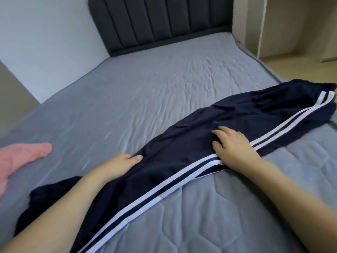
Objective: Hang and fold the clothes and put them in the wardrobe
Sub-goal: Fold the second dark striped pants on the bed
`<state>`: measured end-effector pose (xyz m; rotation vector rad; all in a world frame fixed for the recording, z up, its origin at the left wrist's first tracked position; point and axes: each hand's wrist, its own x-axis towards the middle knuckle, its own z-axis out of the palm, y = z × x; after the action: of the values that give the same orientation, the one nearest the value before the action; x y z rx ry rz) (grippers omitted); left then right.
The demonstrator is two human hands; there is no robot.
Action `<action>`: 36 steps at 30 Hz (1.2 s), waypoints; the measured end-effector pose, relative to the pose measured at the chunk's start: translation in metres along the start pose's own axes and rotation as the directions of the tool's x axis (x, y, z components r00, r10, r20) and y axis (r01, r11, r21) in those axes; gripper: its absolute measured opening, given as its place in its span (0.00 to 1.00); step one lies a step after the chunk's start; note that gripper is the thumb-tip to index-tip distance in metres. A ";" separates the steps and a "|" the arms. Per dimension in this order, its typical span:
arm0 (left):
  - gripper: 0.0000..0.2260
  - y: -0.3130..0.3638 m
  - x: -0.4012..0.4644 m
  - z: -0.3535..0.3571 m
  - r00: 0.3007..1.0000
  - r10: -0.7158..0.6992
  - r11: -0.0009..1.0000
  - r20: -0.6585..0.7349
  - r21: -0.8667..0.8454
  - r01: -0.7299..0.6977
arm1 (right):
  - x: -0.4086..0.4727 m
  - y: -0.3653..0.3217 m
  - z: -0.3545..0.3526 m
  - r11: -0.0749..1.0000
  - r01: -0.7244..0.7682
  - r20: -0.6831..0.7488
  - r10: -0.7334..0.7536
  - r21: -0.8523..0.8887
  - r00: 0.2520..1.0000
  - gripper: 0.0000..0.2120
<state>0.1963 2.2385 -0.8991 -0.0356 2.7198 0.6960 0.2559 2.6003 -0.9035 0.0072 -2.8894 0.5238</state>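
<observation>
Far left: pink blurred shape at frame edge, can't tell what it is. Left hand lies palm-down on the bed, fingers straight & pressed together, tips touching the far edge of the navy track pants. Pants w/ white side stripes lie stretched diagonally across the grey quilted cover, lower left to upper right. Right hand flat on the pants mid-length, fingers slightly spread, pressing the fabric. Dark padded headboard at back; wooden floor far right.
</observation>
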 end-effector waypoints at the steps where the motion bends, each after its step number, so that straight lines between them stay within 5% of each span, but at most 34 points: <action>1: 0.25 -0.011 -0.013 -0.005 1.000 -0.015 1.000 0.025 -0.004 0.015 | -0.012 -0.028 0.005 0.995 0.092 0.047 -0.093 0.024 0.995 0.21; 7: 0.25 -0.072 -0.064 -0.057 0.994 -0.100 0.965 0.053 0.249 0.084 | -0.059 -0.146 0.023 0.905 0.403 0.298 -0.425 0.136 0.854 0.30; 9: 0.22 -0.090 -0.073 -0.077 0.994 -0.097 0.960 0.055 0.270 0.079 | -0.057 -0.171 0.024 0.926 0.365 0.365 -0.374 0.095 0.853 0.30; 12: 0.21 -0.115 -0.088 -0.096 0.986 -0.037 0.964 -0.163 0.256 0.078 | -0.036 -0.205 0.020 0.983 0.157 0.316 -0.181 0.099 0.932 0.29; 14: 0.20 -0.135 -0.099 -0.108 0.974 -0.054 0.974 -0.220 0.204 0.100 | -0.017 -0.225 0.019 0.975 0.221 0.287 -0.203 -0.031 0.936 0.22; 16: 0.24 -0.159 -0.116 -0.120 0.989 -0.133 0.990 -0.059 0.030 0.134 | 0.001 -0.247 0.024 0.946 0.317 0.317 -0.280 -0.070 0.906 0.09; 18: 0.29 -0.178 -0.134 -0.119 0.991 -0.094 0.990 0.100 -0.095 0.104 | 0.013 -0.271 0.034 0.908 0.414 0.393 -0.361 -0.058 0.846 0.24; 20: 0.18 -0.192 -0.142 -0.100 0.998 0.016 1.000 0.054 -0.020 -0.015 | 0.020 -0.294 0.047 0.877 0.470 0.507 -0.360 -0.104 0.783 0.32; 22: 0.03 -0.195 -0.137 -0.086 0.984 0.113 0.993 -0.135 0.049 -0.107 | 0.027 -0.311 0.061 0.875 0.460 0.612 -0.284 -0.149 0.738 0.23; 23: 0.03 -0.194 -0.134 -0.084 0.973 0.126 0.989 -0.194 -0.051 -0.139 | 0.032 -0.317 0.065 0.889 0.432 0.634 -0.247 -0.153 0.733 0.16; 26: 0.04 -0.193 -0.122 -0.108 0.951 -0.024 0.843 -0.308 -0.518 -0.147 | 0.058 -0.326 0.064 0.932 0.344 0.479 -0.251 -0.116 0.842 0.04; 29: 0.10 -0.205 -0.110 -0.128 0.852 -0.232 0.915 -0.470 -0.401 0.028 | 0.080 -0.326 0.064 0.959 0.267 0.267 -0.233 -0.099 0.935 0.06; 30: 0.15 -0.209 -0.109 -0.127 0.834 -0.312 0.920 -0.456 -0.364 0.145 | 0.079 -0.324 0.066 0.949 0.276 0.278 -0.227 -0.151 0.934 0.11; 32: 0.24 -0.204 -0.118 -0.119 0.893 -0.422 0.817 -0.158 -0.494 0.298 | 0.064 -0.313 0.077 0.907 0.325 0.289 -0.247 -0.267 0.925 0.25; 34: 0.24 -0.195 -0.131 -0.101 0.931 -0.347 0.771 0.115 -0.529 0.353 | 0.038 -0.306 0.083 0.893 0.392 0.159 -0.363 -0.222 0.918 0.27; 36: 0.15 -0.187 -0.142 -0.087 0.965 -0.251 0.781 0.081 -0.572 0.251 | 0.012 -0.297 0.080 0.860 0.510 0.106 -0.505 -0.022 0.856 0.25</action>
<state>0.3233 2.0247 -0.8683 -0.5326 2.3250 1.4036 0.2401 2.2946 -0.8711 0.7883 -2.8153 0.3537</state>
